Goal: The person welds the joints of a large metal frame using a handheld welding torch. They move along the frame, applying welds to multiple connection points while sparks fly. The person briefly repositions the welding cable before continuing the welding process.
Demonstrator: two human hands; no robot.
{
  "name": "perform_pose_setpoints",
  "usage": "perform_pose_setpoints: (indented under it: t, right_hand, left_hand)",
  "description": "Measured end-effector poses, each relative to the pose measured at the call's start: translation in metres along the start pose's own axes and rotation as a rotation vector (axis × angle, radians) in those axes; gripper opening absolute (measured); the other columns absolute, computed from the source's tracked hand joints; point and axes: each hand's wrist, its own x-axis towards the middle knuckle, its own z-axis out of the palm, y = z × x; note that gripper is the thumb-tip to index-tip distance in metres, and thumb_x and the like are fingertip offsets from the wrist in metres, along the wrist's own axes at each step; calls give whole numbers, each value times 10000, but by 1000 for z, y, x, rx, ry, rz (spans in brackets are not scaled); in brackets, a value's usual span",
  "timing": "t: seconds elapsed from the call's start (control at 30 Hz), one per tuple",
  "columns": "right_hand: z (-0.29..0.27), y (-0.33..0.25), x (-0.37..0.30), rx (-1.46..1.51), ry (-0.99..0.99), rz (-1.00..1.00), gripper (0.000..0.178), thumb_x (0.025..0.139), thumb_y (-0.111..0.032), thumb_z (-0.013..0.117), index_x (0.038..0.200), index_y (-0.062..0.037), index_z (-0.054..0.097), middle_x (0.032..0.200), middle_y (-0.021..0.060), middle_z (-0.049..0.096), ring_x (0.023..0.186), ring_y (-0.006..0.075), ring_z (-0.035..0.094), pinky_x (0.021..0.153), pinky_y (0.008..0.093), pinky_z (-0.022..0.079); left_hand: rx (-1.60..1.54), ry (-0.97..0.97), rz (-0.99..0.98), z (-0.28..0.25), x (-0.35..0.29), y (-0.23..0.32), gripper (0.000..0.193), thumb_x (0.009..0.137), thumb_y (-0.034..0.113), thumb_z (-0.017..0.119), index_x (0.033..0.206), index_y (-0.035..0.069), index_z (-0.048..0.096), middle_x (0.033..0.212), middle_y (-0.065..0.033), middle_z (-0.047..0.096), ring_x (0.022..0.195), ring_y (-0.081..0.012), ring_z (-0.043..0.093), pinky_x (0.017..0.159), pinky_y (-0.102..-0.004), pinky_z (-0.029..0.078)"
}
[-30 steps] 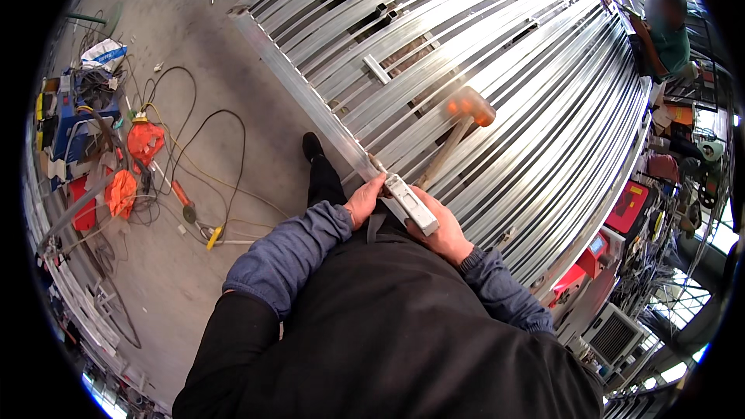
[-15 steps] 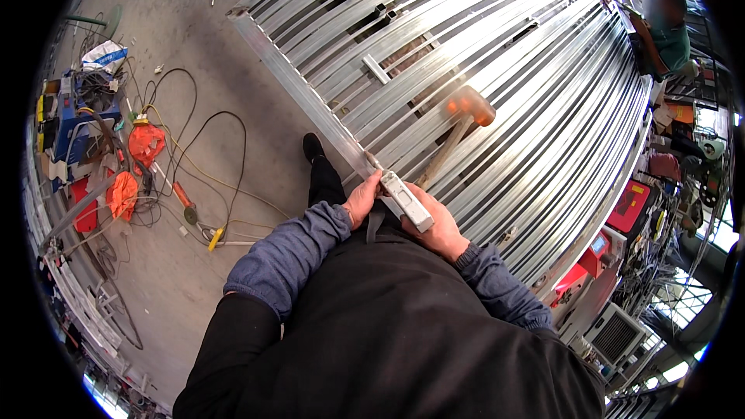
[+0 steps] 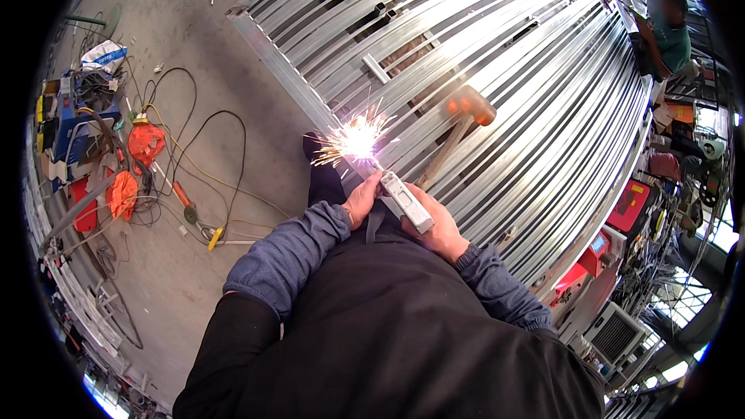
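L hand (image 3: 362,203) nr R hand (image 3: 439,226) (gripping), arms (image 3: 293,260) bent fwd.

The right hand (image 3: 442,230) is gripping a torch (image 3: 408,203), the left hand (image 3: 362,200) is holding its front end, and sparks (image 3: 359,140) are spraying at the edge of the frame (image 3: 283,70) supporting a mallet (image 3: 472,106).

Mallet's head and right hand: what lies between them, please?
In the head view, the handle, over metal bars, lies between the mallet's head and right hand.
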Motion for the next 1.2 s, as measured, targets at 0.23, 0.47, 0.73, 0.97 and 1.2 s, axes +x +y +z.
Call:
perform_pose_setpoints:
  t: [0.23, 0.47, 0.73, 0.97, 1.2]
  right_hand:
    - [0, 3, 0, 1, 0, 4, 684, 838, -116, 710, 1476, -78, 467, 1297, 178, 642, 1205, 373, 621, 1020, 430, 507]
    - [-1, 2, -1, 18, -7, 24, 678, 842, -130, 698, 1479, -80, 470, 1302, 192, 646, 1227, 375, 621, 1030, 430, 500]
    - [1, 5, -2, -70, 7, -44, 680, 837, -103, 728, 1461, -58, 462, 1311, 154, 616, 1143, 367, 632, 985, 432, 532]
    - [-2, 3, -2, -64, -1, -39, 699, 832, -109, 737, 1470, -59, 456, 1315, 144, 611, 1160, 361, 625, 989, 431, 531]
    - [-13, 8, -28, -7, 18, -29, 741, 820, -134, 766, 1487, -74, 450, 1306, 156, 628, 1175, 355, 618, 1001, 427, 520]
  left_hand:
    - [22, 20, -25, -10, 9, -12, 545, 1108, 503, 361, 1321, 66, 607, 1272, -54, 670, 1205, -174, 607, 1096, -343, 423]
    - [40, 12, -19, -3, 3, -4, 561, 1104, 516, 368, 1329, 61, 608, 1278, -56, 670, 1198, -173, 605, 1090, -332, 423]
    - [66, 25, -23, -6, 5, -8, 517, 1098, 504, 383, 1258, 86, 642, 1163, -20, 685, 1096, -136, 603, 1016, -308, 435]
    - [95, 14, -6, -4, 2, -4, 513, 1099, 503, 387, 1238, 85, 650, 1137, -12, 681, 1070, -120, 597, 1003, -302, 436]
    - [165, -221, 47, -6, 3, -15, 602, 1117, 512, 350, 1387, 24, 575, 1341, -59, 620, 1251, -158, 547, 1129, -334, 390]
